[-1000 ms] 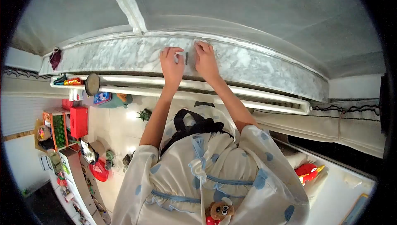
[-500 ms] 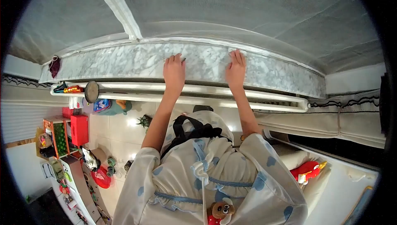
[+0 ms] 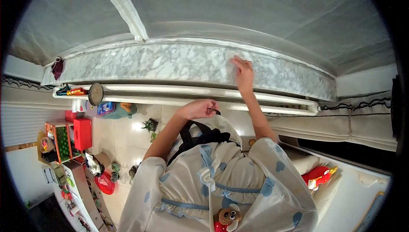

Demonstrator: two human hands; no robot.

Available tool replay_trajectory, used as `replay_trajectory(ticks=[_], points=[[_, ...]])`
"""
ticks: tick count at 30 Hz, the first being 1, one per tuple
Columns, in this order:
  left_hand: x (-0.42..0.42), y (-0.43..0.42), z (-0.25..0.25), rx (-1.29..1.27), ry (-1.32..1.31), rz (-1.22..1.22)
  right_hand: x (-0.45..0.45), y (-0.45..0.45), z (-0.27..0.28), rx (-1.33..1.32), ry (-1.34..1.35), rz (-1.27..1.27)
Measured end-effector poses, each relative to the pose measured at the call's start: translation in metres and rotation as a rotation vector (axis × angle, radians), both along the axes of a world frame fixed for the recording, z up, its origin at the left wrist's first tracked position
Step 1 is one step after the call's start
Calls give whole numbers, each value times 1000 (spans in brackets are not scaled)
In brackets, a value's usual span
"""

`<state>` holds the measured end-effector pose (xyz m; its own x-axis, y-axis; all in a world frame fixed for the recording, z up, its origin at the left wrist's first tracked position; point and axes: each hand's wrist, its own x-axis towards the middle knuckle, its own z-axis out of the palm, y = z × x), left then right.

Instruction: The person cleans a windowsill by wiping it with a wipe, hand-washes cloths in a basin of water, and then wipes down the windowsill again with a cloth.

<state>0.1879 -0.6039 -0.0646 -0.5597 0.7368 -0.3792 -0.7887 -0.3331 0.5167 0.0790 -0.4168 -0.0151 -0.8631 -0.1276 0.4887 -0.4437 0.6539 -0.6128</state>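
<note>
My left hand (image 3: 198, 109) is in front of my body, below the white radiator pipes, with its fingers curled in. A small dark shape shows by its fingertips, and I cannot make out whether it is held. My right hand (image 3: 243, 73) is over the grey-and-white marble windowsill (image 3: 170, 63). Its fingers bend to the left and come together at the tips. Anything between them is too small to name.
White radiator pipes (image 3: 166, 92) run along the sill's front, with a round dark-faced object (image 3: 96, 94) at their left end. A dark red pouch (image 3: 57, 68) lies on the sill's left end. Mesh screen (image 3: 255, 10) rises behind. Potted plants (image 3: 150, 124) stand on the floor.
My left hand has left the marble sill, coming down and right toward my body, its fingers now curled. My right hand stays at the sill, its fingers now bent left instead of lying stretched forward.
</note>
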Motion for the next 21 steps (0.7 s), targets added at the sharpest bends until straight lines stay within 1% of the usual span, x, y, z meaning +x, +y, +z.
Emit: replay_trajectory(ticks=[1, 2, 4, 5, 7, 8, 10, 11, 12, 14, 15, 16, 17, 19, 20, 21], points=[[-3, 6, -7, 220, -97, 2, 6, -8, 2, 13, 8, 31], [-10, 14, -14, 221, -96, 0, 12, -15, 3, 26, 15, 62], [-25, 32, -18, 334, -238, 171, 24, -27, 5, -9, 1, 75], [-32, 34, -21, 335, -239, 167, 29, -32, 6, -45, -13, 90], [-43, 39, -32, 424, -208, 311, 42, -38, 8, -68, -35, 112], [-45, 40, -37, 426, -206, 303, 48, -40, 10, -92, -58, 140], [-46, 40, -41, 597, -125, 273, 61, -44, 18, -106, -92, 136], [-47, 39, -44, 682, -84, 260, 66, -45, 19, -147, -123, 179], [-48, 38, -39, 683, -83, 259, 68, -46, 20, -189, -156, 224], [-48, 35, -29, 655, -246, 292, 66, -40, 25, -200, -152, 239], [-49, 35, -23, 655, -242, 298, 64, -36, 31, -240, -249, 233], [-48, 37, -15, 473, -257, 352, 62, -31, 36, -278, -349, 228], [-48, 37, -8, 289, -272, 406, 55, -26, 37, -278, -350, 236], [-47, 35, 4, 318, -258, 397, 29, -18, 40, -342, -259, 93], [-46, 32, 10, 345, -244, 377, 16, -17, 40, -346, -259, 99], [-42, 29, 22, 290, -226, 398, 3, -16, 40, -288, -187, 57]])
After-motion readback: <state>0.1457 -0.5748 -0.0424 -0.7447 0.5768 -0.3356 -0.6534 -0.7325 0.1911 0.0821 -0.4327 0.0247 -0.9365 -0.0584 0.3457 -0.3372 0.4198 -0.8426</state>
